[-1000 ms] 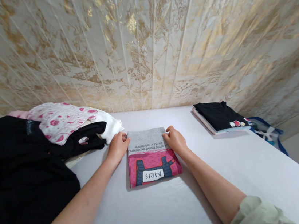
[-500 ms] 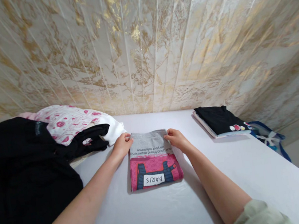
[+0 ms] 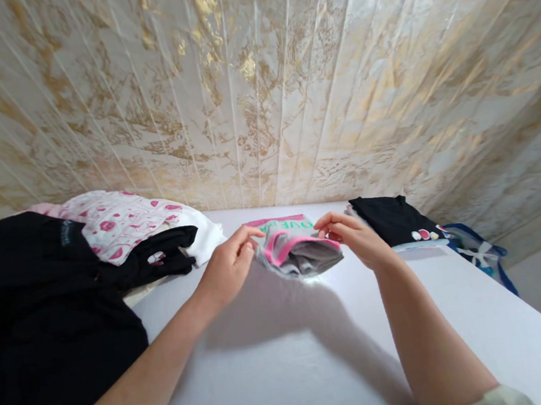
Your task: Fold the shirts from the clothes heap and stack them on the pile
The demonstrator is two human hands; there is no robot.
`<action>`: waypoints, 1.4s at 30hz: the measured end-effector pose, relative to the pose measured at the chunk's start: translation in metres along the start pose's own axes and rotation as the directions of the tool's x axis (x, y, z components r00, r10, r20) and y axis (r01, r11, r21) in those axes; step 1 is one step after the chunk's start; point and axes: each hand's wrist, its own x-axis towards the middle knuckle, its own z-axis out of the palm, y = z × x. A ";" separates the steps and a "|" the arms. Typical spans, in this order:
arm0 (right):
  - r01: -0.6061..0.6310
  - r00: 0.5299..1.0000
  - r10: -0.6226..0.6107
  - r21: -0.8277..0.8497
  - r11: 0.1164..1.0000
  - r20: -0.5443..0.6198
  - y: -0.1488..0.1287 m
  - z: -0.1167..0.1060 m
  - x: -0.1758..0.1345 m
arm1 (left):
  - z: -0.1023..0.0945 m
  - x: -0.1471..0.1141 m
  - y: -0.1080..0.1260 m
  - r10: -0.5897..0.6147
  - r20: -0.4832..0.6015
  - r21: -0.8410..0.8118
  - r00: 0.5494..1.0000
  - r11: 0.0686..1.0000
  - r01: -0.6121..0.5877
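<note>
A folded grey T-shirt [image 3: 303, 266] with a pink neckband is raised over the white table [image 3: 273, 375], casting a shadow below. Its rolled layers and neckband face me, and green letters on a pink-edged panel show behind. My left hand [image 3: 229, 264] pinches its left side between thumb and fingers. On the opposite side my right hand [image 3: 352, 235] pinches it the same way. The grey and pink print with lettering is turned out of sight.
At the left lies a loose heap of black clothing [image 3: 52, 324] and a white garment with pink print [image 3: 114, 223]. A folded black garment [image 3: 392, 218] tops a stack at the right back, beside blue straps [image 3: 480, 248]. A patterned gold and white covering [image 3: 257, 98] rises behind.
The folded T-shirt lay flat, printed side up; now it is lifted and tipped away, showing its neckband and inner layers. Both hands rose with it and my right hand shifted right.
</note>
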 end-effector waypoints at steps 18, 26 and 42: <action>-0.198 0.850 0.426 -0.562 0.803 0.309 0.057 0.035 0.012 | 0.048 -0.021 -0.027 -0.048 0.495 0.296 0.868 0.948 -0.117; -0.148 0.847 0.384 -0.530 0.835 0.368 0.042 0.043 0.006 | 0.054 -0.023 -0.026 0.016 0.498 0.257 0.867 0.952 -0.165; 0.058 0.945 0.126 -0.535 0.843 0.302 0.024 0.037 -0.014 | 0.081 -0.030 -0.038 -0.004 0.307 0.198 0.952 0.978 -0.060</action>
